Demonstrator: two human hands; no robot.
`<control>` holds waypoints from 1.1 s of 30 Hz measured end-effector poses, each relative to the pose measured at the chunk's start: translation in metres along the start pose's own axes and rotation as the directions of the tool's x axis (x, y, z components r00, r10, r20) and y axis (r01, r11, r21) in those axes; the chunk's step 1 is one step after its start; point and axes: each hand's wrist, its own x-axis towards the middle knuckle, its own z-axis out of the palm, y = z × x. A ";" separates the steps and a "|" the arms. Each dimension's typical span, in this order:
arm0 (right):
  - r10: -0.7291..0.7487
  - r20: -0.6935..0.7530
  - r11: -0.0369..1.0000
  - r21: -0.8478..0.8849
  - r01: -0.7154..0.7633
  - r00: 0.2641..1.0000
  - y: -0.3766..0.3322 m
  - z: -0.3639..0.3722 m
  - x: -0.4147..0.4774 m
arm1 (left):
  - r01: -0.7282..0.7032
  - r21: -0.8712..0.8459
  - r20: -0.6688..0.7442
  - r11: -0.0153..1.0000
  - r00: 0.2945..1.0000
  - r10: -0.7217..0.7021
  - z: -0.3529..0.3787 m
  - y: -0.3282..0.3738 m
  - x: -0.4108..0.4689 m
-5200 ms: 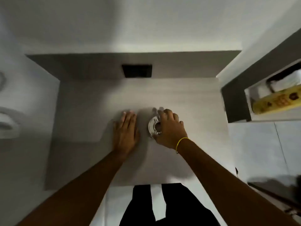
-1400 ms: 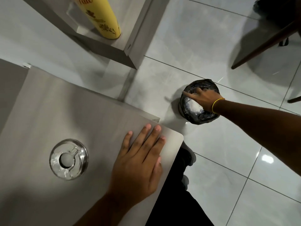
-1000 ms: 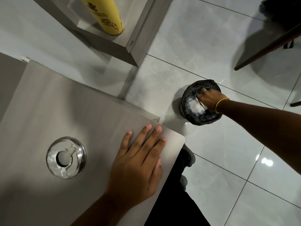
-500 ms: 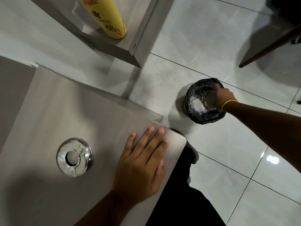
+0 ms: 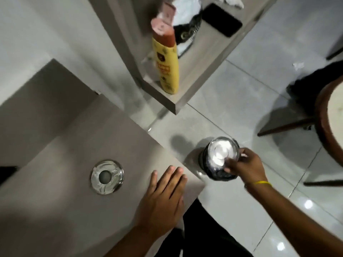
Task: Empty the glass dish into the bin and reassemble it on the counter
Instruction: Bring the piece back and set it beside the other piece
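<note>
Head view. Right hand [image 5: 246,166] grips glass dish bowl [image 5: 222,151] above the bin [image 5: 216,172]; emptying looks done. Left hand [image 5: 163,199] spread flat on counter [image 5: 55,210]. Ring lid [image 5: 107,176] beside left hand awaits reassembly.

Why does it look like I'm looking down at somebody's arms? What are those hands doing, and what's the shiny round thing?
The camera sits on a person's head, so you see their own two arms from above. The left hand lies flat on the grey counter, holding nothing. The right hand, with a yellow band on its wrist, has a grip on a round clear glass dish, above the small black-lined bin on the tiled floor. The shiny ring-shaped glass piece on the counter looks like the dish's other part. A yellow bottle stands on a shelf.
</note>
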 end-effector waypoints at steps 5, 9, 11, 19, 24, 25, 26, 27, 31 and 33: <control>-0.234 0.226 0.958 -0.113 0.264 0.946 -0.058 0.054 -0.076 | 0.341 -0.142 -0.193 0.929 0.911 -0.364 -0.016 0.012 -0.024; -0.260 0.422 0.863 -0.301 0.405 0.868 -0.080 0.102 -0.119 | 0.526 -0.212 -0.236 0.824 0.790 -0.565 -0.027 -0.004 -0.059; -0.223 0.556 0.831 -0.321 0.455 0.801 -0.085 0.148 -0.147 | 0.656 -0.239 -0.228 0.716 0.679 -0.698 -0.036 -0.027 -0.097; -0.166 0.740 0.775 -0.312 0.550 0.652 -0.057 0.271 -0.227 | 0.856 -0.215 -0.203 0.471 0.433 -0.878 -0.021 -0.099 -0.210; -0.144 0.727 0.757 -0.357 0.548 0.672 -0.020 0.305 -0.251 | 0.897 -0.170 -0.247 0.407 0.361 -0.899 -0.001 -0.110 -0.243; -0.141 0.718 0.755 -0.368 0.543 0.682 -0.015 0.308 -0.254 | 0.896 -0.181 -0.252 0.405 0.356 -0.900 0.003 -0.109 -0.246; -0.132 0.707 0.762 -0.376 0.527 0.695 -0.011 0.309 -0.257 | 0.894 -0.191 -0.260 0.406 0.353 -0.899 0.005 -0.110 -0.246; -0.131 0.695 0.772 -0.376 0.513 0.707 -0.010 0.309 -0.257 | 0.890 -0.193 -0.266 0.413 0.358 -0.895 0.005 -0.111 -0.243; -0.147 0.694 0.744 -0.393 0.541 0.705 -0.003 0.308 -0.255 | 0.892 -0.214 -0.279 0.399 0.336 -0.900 0.007 -0.110 -0.244; -0.194 0.702 0.671 -0.415 0.615 0.685 -0.005 0.306 -0.254 | 0.892 -0.218 -0.275 0.397 0.334 -0.902 0.005 -0.109 -0.243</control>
